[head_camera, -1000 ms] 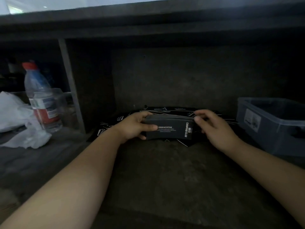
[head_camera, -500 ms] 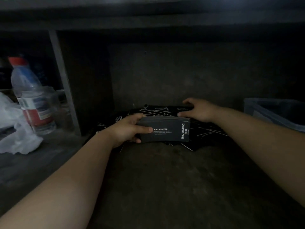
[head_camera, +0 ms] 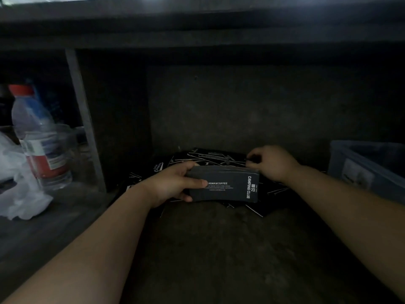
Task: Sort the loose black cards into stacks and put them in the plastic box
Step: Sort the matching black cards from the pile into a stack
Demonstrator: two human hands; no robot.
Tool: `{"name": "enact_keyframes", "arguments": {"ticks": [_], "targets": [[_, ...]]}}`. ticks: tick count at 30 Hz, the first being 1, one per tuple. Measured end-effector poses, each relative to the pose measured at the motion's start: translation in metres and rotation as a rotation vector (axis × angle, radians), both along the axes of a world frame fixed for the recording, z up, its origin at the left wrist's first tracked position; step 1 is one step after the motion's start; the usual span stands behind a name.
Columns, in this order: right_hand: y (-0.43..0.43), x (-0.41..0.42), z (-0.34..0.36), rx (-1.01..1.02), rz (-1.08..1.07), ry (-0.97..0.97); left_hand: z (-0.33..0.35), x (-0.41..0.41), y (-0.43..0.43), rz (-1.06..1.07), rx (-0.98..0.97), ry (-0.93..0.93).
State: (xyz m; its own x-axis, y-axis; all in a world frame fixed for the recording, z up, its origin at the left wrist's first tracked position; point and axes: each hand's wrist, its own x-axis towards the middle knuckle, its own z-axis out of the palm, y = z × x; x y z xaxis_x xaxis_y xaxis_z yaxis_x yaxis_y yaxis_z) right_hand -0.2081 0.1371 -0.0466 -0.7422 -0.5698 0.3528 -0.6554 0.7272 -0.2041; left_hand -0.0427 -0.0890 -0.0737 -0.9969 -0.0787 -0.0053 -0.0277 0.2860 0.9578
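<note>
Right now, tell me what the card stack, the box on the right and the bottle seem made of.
Card stack: matte black card stock, probably; thin layered edges, white print.
Box: translucent bluish-grey plastic, likely; smooth walls, label.
Bottle: clear plastic, glossy; red cap, printed wrap.

A water bottle (head_camera: pixel 37 137) with a red cap stands far on the left. A white plastic bag (head_camera: pixel 19 191) lies just beside it. A grey post (head_camera: pixel 85 121) stands to the right of the bottle.
</note>
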Motion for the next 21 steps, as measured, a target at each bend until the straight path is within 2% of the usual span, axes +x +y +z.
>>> {"name": "enact_keyframes", "arguments": {"ticks": [3,7,11,15,17,19,21], "targets": [[0.012,0.006,-0.006,0.077,-0.015,0.106,0.0,0.002,0.001,0.002,0.008,0.009],[0.023,0.014,0.002,0.091,-0.024,0.106,0.001,0.002,0.003,0.006,-0.012,0.001],[0.032,0.026,-0.001,0.19,-0.08,0.24,0.003,0.001,0.006,0.009,-0.007,-0.005],[0.048,0.042,-0.004,0.195,-0.16,0.214,0.005,0.003,0.008,0.008,-0.01,-0.002],[0.057,0.046,-0.007,0.019,-0.18,0.194,0.004,0.004,0.009,0.015,-0.01,0.02],[0.066,0.049,-0.009,-0.32,-0.162,0.158,0.003,0.003,0.01,0.019,0.007,0.051],[0.071,0.05,-0.006,-0.696,-0.106,0.019,0.002,0.002,0.012,0.027,0.041,0.074]]}}
